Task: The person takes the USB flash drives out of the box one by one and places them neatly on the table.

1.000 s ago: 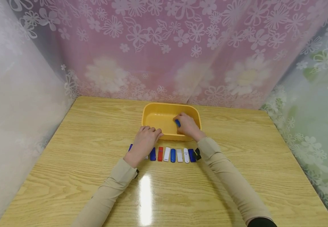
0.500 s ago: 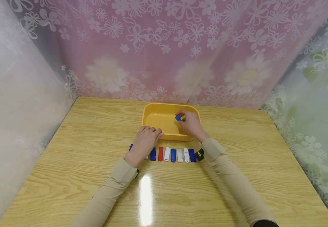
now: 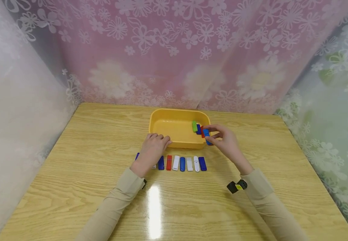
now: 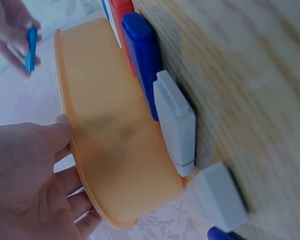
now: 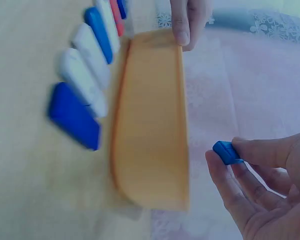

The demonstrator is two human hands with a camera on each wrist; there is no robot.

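My left hand (image 3: 152, 150) grips the near rim of a yellow plastic bin (image 3: 189, 145), fingers over the edge and thumb along it. Over the bin's right end, my right hand (image 3: 228, 142) pinches a blue USB flash drive (image 3: 206, 134) between thumb and fingertips. The right wrist view shows that drive (image 5: 226, 152) above the rim. Inside the bin at the right lie a green flash drive (image 3: 194, 126), a dark blue one (image 3: 198, 129) and a red one (image 3: 202, 131), partly hidden by the right hand.
Before the bin lies a row of several flash drives, among them a red one (image 3: 169, 162), a white one (image 3: 176, 163) and a dark blue one (image 3: 202, 163). My left hand covers part of the row's left end. A floral curtain (image 3: 174, 67) hangs behind the table.
My right hand has moved right and towards me, carrying the blue flash drive from inside the bin to its right rim. Flash drives inside the bin now show. The left hand stays put.
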